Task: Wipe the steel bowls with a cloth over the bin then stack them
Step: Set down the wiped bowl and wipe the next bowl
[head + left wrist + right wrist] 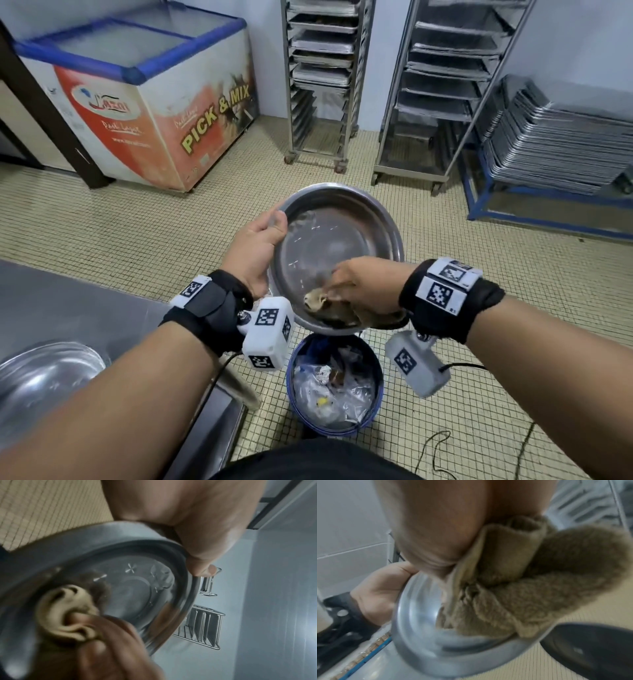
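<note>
Head view, bowl point(337, 236) gripped by left hand point(251, 250)

Steel counter point(78, 308) at lower left with a steel bowl point(44, 380); tiled floor point(137, 233) under the bin point(334, 383).

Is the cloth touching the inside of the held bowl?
Touching. The right wrist view shows the cloth, gripped by the right hand, bunched against the inner wall of the steel bowl.
</note>
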{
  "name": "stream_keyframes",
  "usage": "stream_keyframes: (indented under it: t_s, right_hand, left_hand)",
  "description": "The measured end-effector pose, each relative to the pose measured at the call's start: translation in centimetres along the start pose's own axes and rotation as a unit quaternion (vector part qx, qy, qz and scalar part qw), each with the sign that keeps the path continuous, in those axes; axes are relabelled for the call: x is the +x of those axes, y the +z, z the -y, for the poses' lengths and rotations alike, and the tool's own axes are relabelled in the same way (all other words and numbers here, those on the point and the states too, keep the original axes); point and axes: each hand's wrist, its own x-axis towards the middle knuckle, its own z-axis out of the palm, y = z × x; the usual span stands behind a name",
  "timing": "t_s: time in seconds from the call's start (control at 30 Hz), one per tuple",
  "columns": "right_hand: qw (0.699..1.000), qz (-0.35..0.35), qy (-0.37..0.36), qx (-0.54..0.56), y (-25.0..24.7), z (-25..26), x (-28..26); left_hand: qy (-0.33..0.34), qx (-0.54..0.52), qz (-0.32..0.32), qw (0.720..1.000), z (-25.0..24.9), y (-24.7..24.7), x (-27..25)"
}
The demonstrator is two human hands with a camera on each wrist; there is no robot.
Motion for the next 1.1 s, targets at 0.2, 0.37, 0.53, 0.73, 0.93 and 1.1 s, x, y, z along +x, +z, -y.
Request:
stream_keyframes:
  t_s: [0.2,0.37,0.53,0.73,0.93,1.1]
  right_hand:
    - [0.889,-0.452,-0.075,-0.015,-2.9,0.1,0.4]
    - [0.866,-0.493,-0.051,-0.07,-2.7,0.9,3.6]
    - [0.876,-0.454,0.118,0.11,-1.5,-1.7,3.0]
    - [0.837,-0.391,0.286,0.253,3.0,-3.3,2.4]
    - [0.737,-0.283,0.324,0.522,8.0,-3.2,2.7]
    - [0.544,-0.225,0.264,0.764,7.2,-0.7,0.5]
  left_hand:
    - [0.026,0.077,-0.004,0.997,0.1,0.6,0.1]
    - [0.037,0.104,0.001,0.994,0.7,1.7,-0.2]
    - [0.048,0.095,-0.041,0.993,0.2,0.5,-0.2]
    - [0.06,0.084,-0.069,0.992,0.4,0.0,-0.2]
    - [0.1,0.066,-0.126,0.985,-0.2,-0.3,-0.2]
    - [0.133,0.092,-0.12,0.98,-0.6,-0.8,0.0]
